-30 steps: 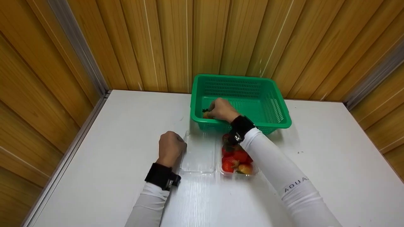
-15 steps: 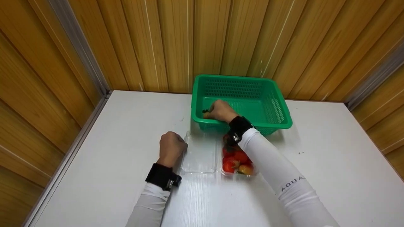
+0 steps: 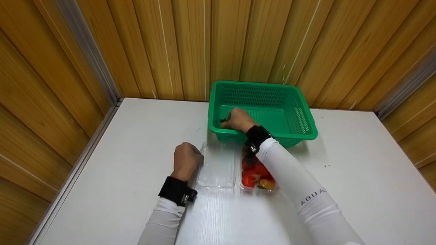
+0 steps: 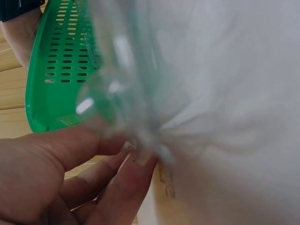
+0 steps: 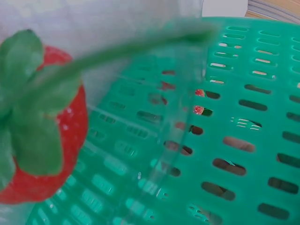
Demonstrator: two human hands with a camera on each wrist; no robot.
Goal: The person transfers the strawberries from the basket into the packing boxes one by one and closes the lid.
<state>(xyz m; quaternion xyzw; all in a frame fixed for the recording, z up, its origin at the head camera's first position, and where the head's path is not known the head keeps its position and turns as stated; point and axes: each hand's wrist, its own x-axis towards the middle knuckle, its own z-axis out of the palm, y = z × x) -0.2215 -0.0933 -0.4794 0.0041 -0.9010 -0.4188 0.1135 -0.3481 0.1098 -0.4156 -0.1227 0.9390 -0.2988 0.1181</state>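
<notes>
My left hand (image 3: 185, 160) pinches the left edge of a clear plastic lid (image 3: 218, 170) lying flat on the table. In the left wrist view, thumb and fingers (image 4: 126, 183) meet at its rim. My right hand (image 3: 240, 120) is inside the green basket (image 3: 262, 134), fingers curled at a small yellow-orange fruit (image 3: 223, 125) with a dark leafy top; its fingertips are hidden. Beneath my right wrist sits a clear tray (image 3: 242, 188) joined beside the lid. It holds several red fruits (image 3: 248, 180). A strawberry (image 5: 70, 126) with green leaves fills the left of the right wrist view.
The basket stands at the back of the white table (image 3: 146, 132), close to the wood-panelled wall (image 3: 190, 51). Its slotted near side (image 5: 243, 126) rises just behind the tray. My right forearm (image 3: 306, 190) passes over part of the tray.
My right hand has sunk slightly in the basket beside the fruit. The left hand keeps its hold on the lid. The whole head view has shifted a little.
</notes>
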